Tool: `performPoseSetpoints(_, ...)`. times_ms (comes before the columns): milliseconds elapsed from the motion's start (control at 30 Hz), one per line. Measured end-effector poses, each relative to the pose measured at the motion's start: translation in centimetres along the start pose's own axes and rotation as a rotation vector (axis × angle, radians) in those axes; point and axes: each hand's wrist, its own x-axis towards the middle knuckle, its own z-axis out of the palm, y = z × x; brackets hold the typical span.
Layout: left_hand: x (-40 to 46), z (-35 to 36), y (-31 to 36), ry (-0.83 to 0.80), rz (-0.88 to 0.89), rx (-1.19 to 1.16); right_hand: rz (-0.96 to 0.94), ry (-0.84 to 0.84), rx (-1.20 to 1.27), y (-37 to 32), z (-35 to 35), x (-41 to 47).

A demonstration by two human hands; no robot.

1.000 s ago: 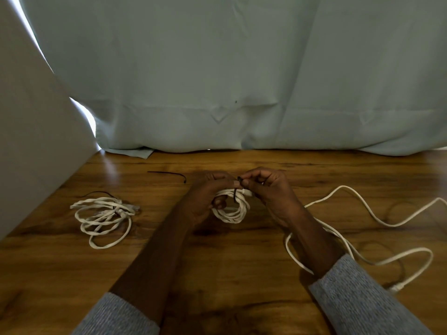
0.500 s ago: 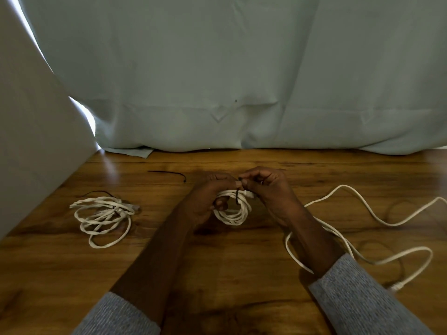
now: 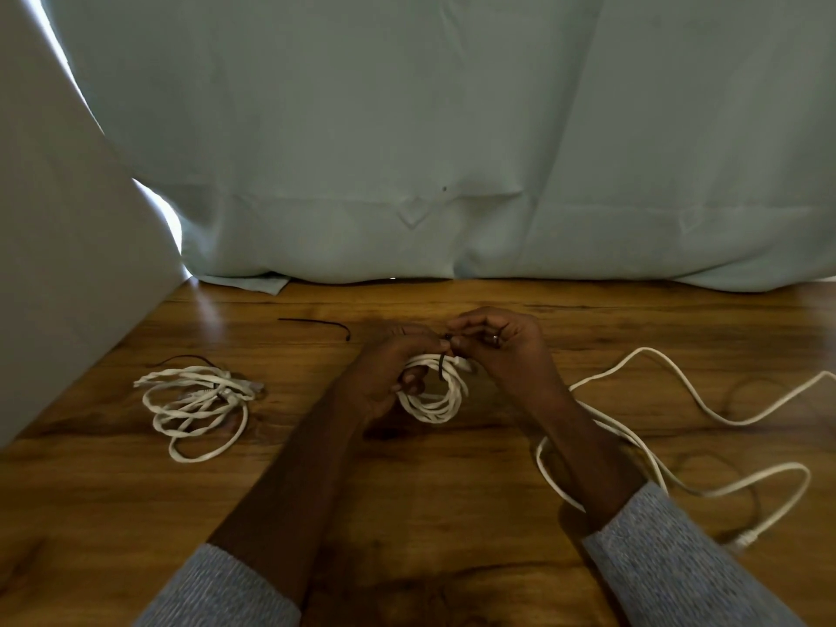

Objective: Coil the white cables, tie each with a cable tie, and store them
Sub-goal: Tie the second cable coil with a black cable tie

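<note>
Coil (image 3: 432, 391): mid-table, springy, light; likely to unwind.
Left hand (image 3: 389, 373): clamps the loops.
Right hand (image 3: 497, 350): pinches the tie (image 3: 442, 371).
Hold: at the crossing, by the tie.

**Wood, cloth and plastic on the bench**

The table (image 3: 429, 513) is wood with a dark, streaky grain and a smooth, glossy finish that catches light near its far left corner. Behind it hangs a pale curtain (image 3: 452, 129) of matt cloth, creased and folded. The coiled cable (image 3: 434, 400), the tied bundle (image 3: 194, 405) and the loose cable (image 3: 678, 468) look like smooth white plastic, faintly shiny. The cable tie (image 3: 442, 366) and the spare tie (image 3: 316, 323) are thin black plastic. The sleeves (image 3: 678, 567) are grey, flecked knit cloth, matt and slightly rough.
</note>
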Motion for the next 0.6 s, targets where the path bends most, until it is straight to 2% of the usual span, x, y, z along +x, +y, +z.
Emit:
performPoseSetpoints(100,-0.2,0.0,0.3,0.011,-0.008,0.032,-0.044,-0.010,-0.065,-0.2,0.0,0.0)
performPoseSetpoints(300,-0.6,0.7,0.8,0.043,0.069,0.240,-0.057,-0.025,-0.184,0.2,-0.5,0.3)
performPoseSetpoints(467,-0.3,1.2,0.7,0.137,0.124,0.316,-0.302,0.069,-0.486,0.4,-0.1,0.3)
performPoseSetpoints(600,-0.3,1.4,0.7,0.180,0.140,0.292,-0.368,0.128,-0.490,0.2,0.4,0.2)
